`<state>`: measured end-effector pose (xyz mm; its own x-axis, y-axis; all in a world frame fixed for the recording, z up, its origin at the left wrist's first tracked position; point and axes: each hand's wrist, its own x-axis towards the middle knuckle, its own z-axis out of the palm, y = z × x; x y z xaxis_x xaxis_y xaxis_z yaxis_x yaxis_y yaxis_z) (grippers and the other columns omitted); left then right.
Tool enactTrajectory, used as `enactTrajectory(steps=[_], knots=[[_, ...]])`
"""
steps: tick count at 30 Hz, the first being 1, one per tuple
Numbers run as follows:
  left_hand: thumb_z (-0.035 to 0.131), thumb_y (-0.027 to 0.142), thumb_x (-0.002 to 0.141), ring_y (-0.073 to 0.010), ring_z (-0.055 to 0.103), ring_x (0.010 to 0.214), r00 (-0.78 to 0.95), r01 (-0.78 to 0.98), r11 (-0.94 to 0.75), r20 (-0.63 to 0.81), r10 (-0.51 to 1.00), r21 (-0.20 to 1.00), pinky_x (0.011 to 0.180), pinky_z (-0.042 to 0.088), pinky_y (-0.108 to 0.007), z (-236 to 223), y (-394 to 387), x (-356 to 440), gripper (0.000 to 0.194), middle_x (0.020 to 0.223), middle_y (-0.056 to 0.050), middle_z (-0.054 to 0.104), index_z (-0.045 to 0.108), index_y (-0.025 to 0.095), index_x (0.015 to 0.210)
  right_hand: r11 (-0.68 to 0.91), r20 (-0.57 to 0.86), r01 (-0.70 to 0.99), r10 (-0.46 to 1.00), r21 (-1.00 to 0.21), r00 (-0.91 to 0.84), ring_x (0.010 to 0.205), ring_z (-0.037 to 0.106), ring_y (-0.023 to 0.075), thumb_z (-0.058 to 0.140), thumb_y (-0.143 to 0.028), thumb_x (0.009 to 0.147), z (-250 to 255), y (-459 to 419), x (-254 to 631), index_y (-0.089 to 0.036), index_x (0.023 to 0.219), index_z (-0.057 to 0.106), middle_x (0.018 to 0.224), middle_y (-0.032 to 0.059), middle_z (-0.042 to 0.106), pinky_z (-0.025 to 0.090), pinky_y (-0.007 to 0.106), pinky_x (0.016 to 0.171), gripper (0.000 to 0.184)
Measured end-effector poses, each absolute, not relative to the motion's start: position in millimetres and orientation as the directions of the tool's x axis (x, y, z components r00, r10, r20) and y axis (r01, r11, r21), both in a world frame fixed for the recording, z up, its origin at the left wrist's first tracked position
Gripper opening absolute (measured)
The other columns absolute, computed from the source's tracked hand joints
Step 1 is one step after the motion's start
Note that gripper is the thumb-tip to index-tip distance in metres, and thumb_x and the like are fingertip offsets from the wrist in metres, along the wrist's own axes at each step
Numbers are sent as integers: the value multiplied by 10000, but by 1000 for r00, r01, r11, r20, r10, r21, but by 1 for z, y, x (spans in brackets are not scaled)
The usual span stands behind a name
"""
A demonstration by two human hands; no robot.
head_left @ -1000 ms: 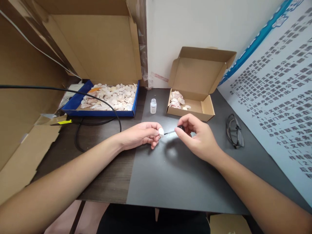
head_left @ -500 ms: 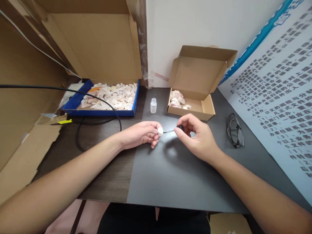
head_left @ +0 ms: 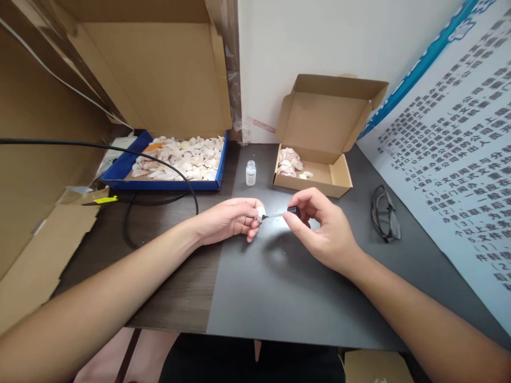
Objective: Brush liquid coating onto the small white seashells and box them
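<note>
Both bare forearms point(head_left: 115, 292) run out of frame. The left hand point(head_left: 231, 222) pinches a small white seashell point(head_left: 261, 211), partly covered; the right hand point(head_left: 324, 226) grips a thin black-capped brush point(head_left: 294, 211), its tip meeting the shell, exact contact unclear. Beyond, a clear uncapped bottle point(head_left: 250, 174) bears an illegible label; a black cable point(head_left: 91, 144) crosses before the blue-sided cardboard shell box point(head_left: 159, 185).

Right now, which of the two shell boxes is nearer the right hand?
The brown-walled box, just beyond the right hand; the blue-walled box stands farther left, with many more shells.

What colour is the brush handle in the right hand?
The brush handle is black, best seen in the head view.
</note>
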<state>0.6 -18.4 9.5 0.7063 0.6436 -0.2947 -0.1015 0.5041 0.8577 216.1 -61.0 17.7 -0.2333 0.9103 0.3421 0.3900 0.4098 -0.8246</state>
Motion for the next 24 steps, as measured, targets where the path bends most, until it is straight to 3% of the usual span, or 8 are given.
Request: enactTrajectory(steps=[8,24], knots=[[614,189,850,-103,568,595,712,-105,501,-287,641,859,589,475,-222,7,-17,-1,71,687,-13,589,601,119,841,422,399,384,906,-821,-144,562,444,105,627,-220,847,22,-59,219,-221,893,526,650,-52,451,387,248,523,111],[640,187,841,-95,570,606,709,-89,496,-295,641,864,586,479,-207,7,-18,-1,81,704,-11,603,589,130,866,305,270,230,947,-924,-173,554,414,96,619,-261,870,20,-56,222,-218,882,531,669,-51,432,361,253,532,99]])
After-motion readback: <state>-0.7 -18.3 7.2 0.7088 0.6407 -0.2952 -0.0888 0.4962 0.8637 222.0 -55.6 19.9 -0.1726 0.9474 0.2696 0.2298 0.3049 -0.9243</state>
